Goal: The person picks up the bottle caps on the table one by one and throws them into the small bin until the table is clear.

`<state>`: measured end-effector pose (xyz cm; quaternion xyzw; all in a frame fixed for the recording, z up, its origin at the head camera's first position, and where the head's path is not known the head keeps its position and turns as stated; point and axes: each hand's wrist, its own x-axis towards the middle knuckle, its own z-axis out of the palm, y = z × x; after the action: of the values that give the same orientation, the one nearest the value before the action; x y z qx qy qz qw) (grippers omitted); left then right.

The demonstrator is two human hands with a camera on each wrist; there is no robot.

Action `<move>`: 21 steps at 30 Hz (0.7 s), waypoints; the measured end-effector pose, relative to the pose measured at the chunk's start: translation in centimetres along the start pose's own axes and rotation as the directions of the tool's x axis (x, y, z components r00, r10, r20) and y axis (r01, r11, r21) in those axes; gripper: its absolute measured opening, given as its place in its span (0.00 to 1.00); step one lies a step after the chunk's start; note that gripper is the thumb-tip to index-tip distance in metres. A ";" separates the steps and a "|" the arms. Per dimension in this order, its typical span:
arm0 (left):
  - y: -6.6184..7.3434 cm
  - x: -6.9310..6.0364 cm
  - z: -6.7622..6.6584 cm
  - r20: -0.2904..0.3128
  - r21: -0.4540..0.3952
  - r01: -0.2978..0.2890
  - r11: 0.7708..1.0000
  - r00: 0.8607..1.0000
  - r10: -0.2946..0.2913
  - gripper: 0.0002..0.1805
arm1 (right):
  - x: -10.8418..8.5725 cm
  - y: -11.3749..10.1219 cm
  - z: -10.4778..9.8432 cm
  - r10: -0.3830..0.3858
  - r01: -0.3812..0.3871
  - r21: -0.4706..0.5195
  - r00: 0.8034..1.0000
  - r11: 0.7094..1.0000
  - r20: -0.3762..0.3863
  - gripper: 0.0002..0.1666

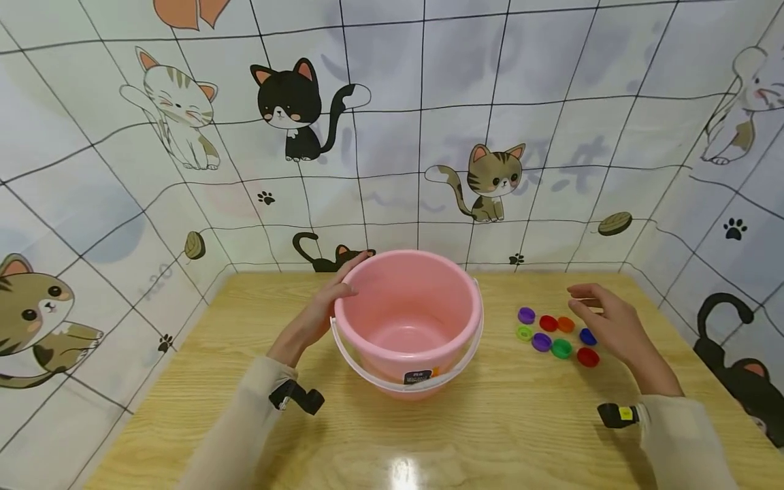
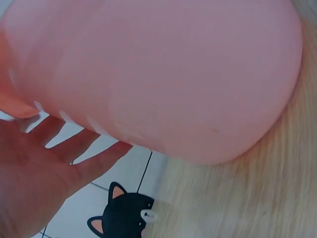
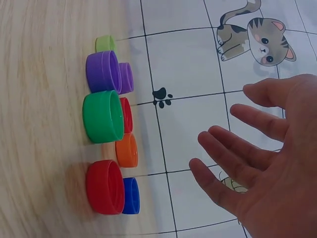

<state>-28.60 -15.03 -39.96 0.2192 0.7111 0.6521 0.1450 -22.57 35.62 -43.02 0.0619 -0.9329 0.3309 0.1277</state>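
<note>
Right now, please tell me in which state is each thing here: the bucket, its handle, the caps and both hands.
Pink bucket: on the table, uncovered, nothing visible inside.
White handle: lowered across the bucket's front.
Eight caps: loose in a group on the table, outside the bucket.
Left hand: gripping the bucket's rim, thumb inside.
Right hand: raised near the caps, holding nothing.

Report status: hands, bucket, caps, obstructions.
Left hand grips pink bucket at rim; right hand empty, near caps. Eight caps on table, none seen inside bucket. White handle hangs in front, clear of bucket's mouth.
</note>
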 end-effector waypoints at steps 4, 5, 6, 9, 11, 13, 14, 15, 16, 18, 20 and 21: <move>-0.1 -0.2 0.9 -0.038 -0.011 -0.030 0.999 0.999 0.029 0.36 | -0.2 0.5 0.1 0.026 -0.026 0.002 1.000 1.000 0.012 0.28; -0.1 -0.3 1.0 -0.047 -0.011 -0.034 0.999 0.998 0.033 0.35 | -0.2 0.7 0.2 0.034 -0.034 -0.001 0.999 0.999 0.014 0.28; -0.1 -0.3 1.1 -0.055 -0.015 -0.036 0.999 0.998 0.035 0.33 | -0.2 0.9 0.2 0.041 -0.041 -0.005 0.999 0.999 0.018 0.28; -0.1 -0.4 1.3 -0.072 -0.022 -0.039 0.999 0.997 0.037 0.30 | -0.2 1.8 0.3 0.064 -0.063 -0.025 0.998 0.998 0.027 0.27; -0.1 -0.5 1.3 -0.079 -0.020 -0.039 0.999 0.996 0.037 0.29 | -0.2 2.5 0.4 0.071 -0.069 -0.057 0.996 0.996 0.044 0.26; -0.1 -0.7 1.4 -0.078 -0.019 -0.037 0.999 0.996 0.035 0.28 | -0.3 3.3 0.4 0.086 -0.079 -0.092 0.994 0.993 0.073 0.26; 0.0 -0.8 1.5 -0.076 -0.015 -0.035 0.999 0.997 0.034 0.28 | -0.4 3.7 0.3 0.091 -0.081 -0.111 0.992 0.991 0.090 0.25; 0.0 -1.0 1.5 -0.072 -0.013 -0.037 0.999 0.997 0.036 0.28 | -0.4 4.1 0.3 0.098 -0.084 -0.128 0.989 0.988 0.108 0.25; 0.1 -1.1 1.6 -0.070 -0.007 -0.038 0.999 0.997 0.037 0.28 | -0.5 4.4 0.3 0.104 -0.086 -0.143 0.987 0.986 0.124 0.25; 0.3 -1.3 1.8 -0.062 0.004 -0.041 0.999 0.997 0.041 0.29 | -0.6 5.0 0.4 0.114 -0.089 -0.163 0.982 0.983 0.148 0.26; 0.5 -1.5 2.0 -0.058 0.024 -0.045 0.999 0.997 0.046 0.30 | -0.7 5.6 0.4 0.112 -0.084 -0.175 0.982 0.981 0.154 0.26; 0.6 -1.6 2.0 -0.058 0.035 -0.047 0.998 0.997 0.049 0.30 | -0.7 5.8 0.5 0.113 -0.083 -0.181 0.981 0.980 0.157 0.26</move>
<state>-26.19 -14.04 -39.75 0.2195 0.7203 0.6497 0.1045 -23.11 39.84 -47.08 0.0318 -0.9676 0.2478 0.0376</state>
